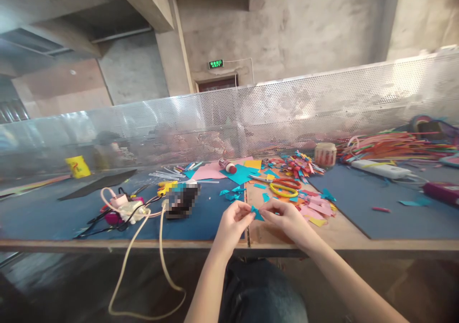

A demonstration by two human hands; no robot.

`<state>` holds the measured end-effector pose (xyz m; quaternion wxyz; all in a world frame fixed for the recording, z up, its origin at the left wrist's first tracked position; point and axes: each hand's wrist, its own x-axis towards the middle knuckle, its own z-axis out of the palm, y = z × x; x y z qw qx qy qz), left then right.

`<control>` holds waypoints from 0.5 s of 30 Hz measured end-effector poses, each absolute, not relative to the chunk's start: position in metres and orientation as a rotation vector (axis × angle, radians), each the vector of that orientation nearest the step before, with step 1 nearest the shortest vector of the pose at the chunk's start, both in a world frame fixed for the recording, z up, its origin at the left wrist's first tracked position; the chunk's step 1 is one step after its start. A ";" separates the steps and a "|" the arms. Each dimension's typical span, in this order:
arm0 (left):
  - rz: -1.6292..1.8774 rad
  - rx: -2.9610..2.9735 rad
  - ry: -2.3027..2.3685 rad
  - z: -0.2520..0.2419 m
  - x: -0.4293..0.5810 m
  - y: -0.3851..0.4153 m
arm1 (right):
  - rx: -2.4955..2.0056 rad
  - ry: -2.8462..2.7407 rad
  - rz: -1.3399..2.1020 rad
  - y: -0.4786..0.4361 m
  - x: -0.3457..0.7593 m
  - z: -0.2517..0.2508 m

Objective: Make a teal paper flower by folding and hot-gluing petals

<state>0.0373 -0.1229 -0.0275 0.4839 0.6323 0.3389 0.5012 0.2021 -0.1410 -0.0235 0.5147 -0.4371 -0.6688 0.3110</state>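
A small teal paper piece (257, 213) is pinched between my left hand (234, 222) and my right hand (287, 218), held just above the table's front edge. Both hands grip it with fingertips, one on each side. Just beyond my hands lie scissors (283, 187) with yellow and orange handles, among pink, yellow and teal paper scraps (315, 208). A larger teal sheet (241, 174) and a pink sheet (208, 172) lie further back.
A glue stick (227, 166) lies on the sheets. To the left are a blurred dark object (181, 201), a yellow-handled tool (167, 186) and a tangle of cables (125, 212). At right sit a tape roll (325, 154), coloured paper strips (390, 147) and a white power strip (380, 169). A perforated metal screen (251, 117) backs the table.
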 end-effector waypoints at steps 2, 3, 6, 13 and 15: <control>1.228 1.544 0.825 -0.028 0.038 -0.123 | -1.063 -1.567 0.787 -0.140 0.201 -0.024; 1.231 1.550 0.824 -0.028 0.038 -0.123 | -1.065 -1.553 0.802 -0.140 0.200 -0.024; 1.216 1.584 0.824 -0.029 0.039 -0.122 | -1.055 -1.532 0.854 -0.139 0.198 -0.026; 1.221 1.587 0.854 -0.032 0.039 -0.117 | -1.089 -1.500 0.895 -0.140 0.196 -0.027; 1.259 1.565 0.861 -0.034 0.039 -0.116 | -1.093 -1.527 0.843 -0.142 0.195 -0.027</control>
